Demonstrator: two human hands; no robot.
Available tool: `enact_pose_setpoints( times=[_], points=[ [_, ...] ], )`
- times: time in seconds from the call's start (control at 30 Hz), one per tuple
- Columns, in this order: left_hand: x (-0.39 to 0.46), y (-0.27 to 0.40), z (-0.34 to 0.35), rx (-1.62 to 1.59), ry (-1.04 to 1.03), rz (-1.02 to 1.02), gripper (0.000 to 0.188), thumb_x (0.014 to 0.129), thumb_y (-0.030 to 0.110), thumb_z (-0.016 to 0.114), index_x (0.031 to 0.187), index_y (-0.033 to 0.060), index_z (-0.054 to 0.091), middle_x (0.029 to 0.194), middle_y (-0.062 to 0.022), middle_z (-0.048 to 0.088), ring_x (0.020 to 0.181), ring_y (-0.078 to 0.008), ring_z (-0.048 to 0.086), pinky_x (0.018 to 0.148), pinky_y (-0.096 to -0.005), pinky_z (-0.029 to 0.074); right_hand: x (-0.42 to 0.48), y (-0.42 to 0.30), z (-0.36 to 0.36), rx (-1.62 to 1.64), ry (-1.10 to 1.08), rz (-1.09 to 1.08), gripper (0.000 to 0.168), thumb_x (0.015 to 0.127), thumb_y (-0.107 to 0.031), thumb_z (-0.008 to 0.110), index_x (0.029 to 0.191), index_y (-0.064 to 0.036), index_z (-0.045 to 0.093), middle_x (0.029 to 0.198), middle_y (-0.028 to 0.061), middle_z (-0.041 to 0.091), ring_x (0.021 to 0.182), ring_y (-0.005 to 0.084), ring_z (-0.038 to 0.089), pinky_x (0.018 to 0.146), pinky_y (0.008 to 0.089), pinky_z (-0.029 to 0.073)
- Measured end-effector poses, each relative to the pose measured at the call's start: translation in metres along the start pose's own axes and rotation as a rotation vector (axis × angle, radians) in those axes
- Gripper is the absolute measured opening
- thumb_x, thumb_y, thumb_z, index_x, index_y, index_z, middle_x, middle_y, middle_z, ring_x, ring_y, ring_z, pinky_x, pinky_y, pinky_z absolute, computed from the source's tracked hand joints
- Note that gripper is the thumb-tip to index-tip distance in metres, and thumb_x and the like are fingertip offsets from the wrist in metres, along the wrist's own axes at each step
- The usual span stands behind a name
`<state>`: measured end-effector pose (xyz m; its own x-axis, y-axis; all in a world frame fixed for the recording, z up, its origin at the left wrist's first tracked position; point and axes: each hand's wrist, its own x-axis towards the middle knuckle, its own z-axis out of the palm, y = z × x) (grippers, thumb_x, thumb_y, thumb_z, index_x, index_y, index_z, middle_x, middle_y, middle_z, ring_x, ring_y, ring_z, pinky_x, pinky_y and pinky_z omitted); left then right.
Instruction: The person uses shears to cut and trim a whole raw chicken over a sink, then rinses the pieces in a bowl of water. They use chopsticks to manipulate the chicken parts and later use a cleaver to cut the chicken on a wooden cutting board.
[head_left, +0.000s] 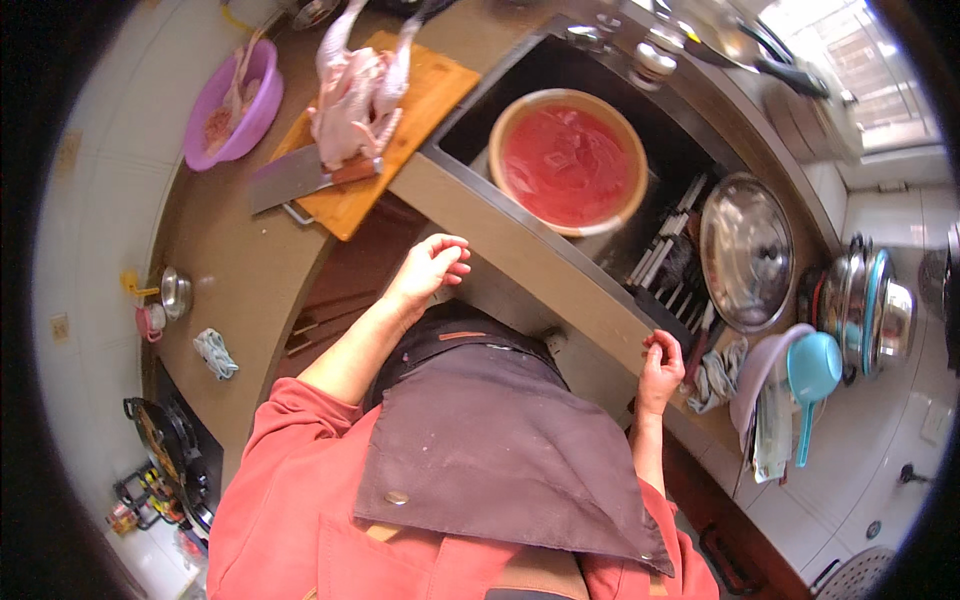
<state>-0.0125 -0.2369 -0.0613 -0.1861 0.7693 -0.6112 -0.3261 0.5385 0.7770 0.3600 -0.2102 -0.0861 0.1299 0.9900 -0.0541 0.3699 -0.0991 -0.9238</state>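
My left hand hangs in front of the counter edge, its fingers loosely curled around nothing. Near the sink's right front corner is my right hand, also bent loosely and holding nothing. A raw plucked bird lies on a wooden cutting board, legs towards the back. Across the board's front edge rests a cleaver with a wooden handle, close to the bird. Inside the dark sink stands a round basin of red liquid.
A purple bowl left of the board holds raw pieces. A metal lid leans at the sink's right end, beside a folded cloth and a blue ladle. Another cloth and a metal bowl sit on the left counter.
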Motion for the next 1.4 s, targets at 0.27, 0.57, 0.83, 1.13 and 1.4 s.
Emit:
enact_pose_setpoints(
  times=[0.27,0.57,0.83,1.13,1.4],
  points=[
    [0.015,0.014,-0.078,-0.072,0.036,-0.046,0.022,0.088,0.017,0.051,0.105,0.0036,0.053,0.095,-0.0067,0.058,0.081,-0.0141,0.058,0.069,-0.0253,0.048,0.099,-0.023,0.127,-0.382,-0.248,-0.082,0.037,0.077,-0.009,0.058,0.113,-0.001,0.051,0.100,0.0131,0.058,0.091,0.0228,0.058,0.082,0.0316,0.045],
    [0.004,0.028,-0.097,-0.212,0.348,-0.064,0.019,0.089,0.016,0.049,0.105,0.0050,0.052,0.092,-0.0055,0.058,0.080,-0.0138,0.057,0.070,-0.0262,0.047,0.194,0.111,0.219,0.351,0.095,1.081,0.041,0.078,-0.013,0.062,0.114,-0.001,0.046,0.096,0.0133,0.057,0.079,0.0269,0.059,0.057,0.0421,0.047],
    [0.023,0.043,-0.075,-0.210,0.359,-0.120,0.018,0.089,0.016,0.050,0.104,0.0053,0.052,0.091,-0.0053,0.058,0.079,-0.0135,0.058,0.068,-0.0245,0.047,0.241,0.013,0.164,0.322,-0.014,0.534,0.022,0.077,-0.006,0.053,0.095,0.005,0.053,0.086,0.0102,0.060,0.071,0.0197,0.058,0.059,0.0294,0.045],
    [0.046,0.066,-0.092,-0.148,0.202,-0.060,0.019,0.089,0.016,0.051,0.103,0.0039,0.053,0.093,-0.0067,0.058,0.080,-0.0136,0.057,0.069,-0.0239,0.047,0.225,-0.037,0.165,0.100,-0.035,0.515,0.021,0.072,-0.011,0.059,0.087,0.004,0.056,0.077,0.0090,0.060,0.066,0.0182,0.058,0.062,0.0314,0.047],
    [0.047,0.072,-0.127,-0.153,0.136,0.025,0.019,0.089,0.017,0.051,0.103,0.0041,0.053,0.094,-0.0063,0.058,0.080,-0.0131,0.057,0.070,-0.0236,0.047,0.230,-0.077,0.161,-0.742,0.137,-0.103,0.030,0.064,-0.025,0.062,0.081,-0.001,0.059,0.076,0.0190,0.062,0.074,0.0349,0.061,0.067,0.0403,0.047]
  ],
)
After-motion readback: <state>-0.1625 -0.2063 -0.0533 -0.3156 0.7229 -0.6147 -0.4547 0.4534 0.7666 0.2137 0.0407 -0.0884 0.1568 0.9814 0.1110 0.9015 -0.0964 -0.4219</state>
